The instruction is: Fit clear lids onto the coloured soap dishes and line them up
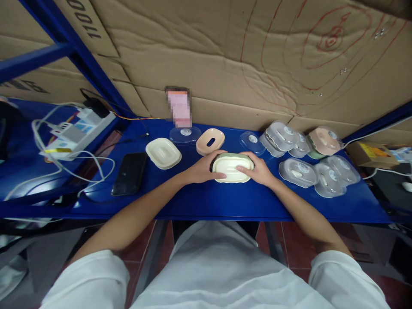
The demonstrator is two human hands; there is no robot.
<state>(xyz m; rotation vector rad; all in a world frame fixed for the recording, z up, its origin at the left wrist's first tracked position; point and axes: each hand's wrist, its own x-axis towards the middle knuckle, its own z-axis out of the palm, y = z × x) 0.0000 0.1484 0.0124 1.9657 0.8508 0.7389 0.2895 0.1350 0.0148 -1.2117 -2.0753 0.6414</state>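
Near the middle of the blue table, my left hand [208,168] and my right hand [257,168] are closed around opposite ends of a cream and green soap dish [232,165]. Its cream side faces me, and both thumbs press on that face. Just behind my left hand lies a peach dish [210,140] with a dark slot in its middle. A cream oval tray [163,152] rests further left. Two clear lids lie at the back, one lid [185,134] behind the cream tray and another lid [252,143] behind my right hand.
Several lidded dishes [298,172] are grouped and stacked on the right of the blue table [206,204]. A black phone [129,174] lies at the left, near a power strip [77,135] with white cables. A pixelated phone-like screen [179,107] leans against the cardboard wall [193,56].
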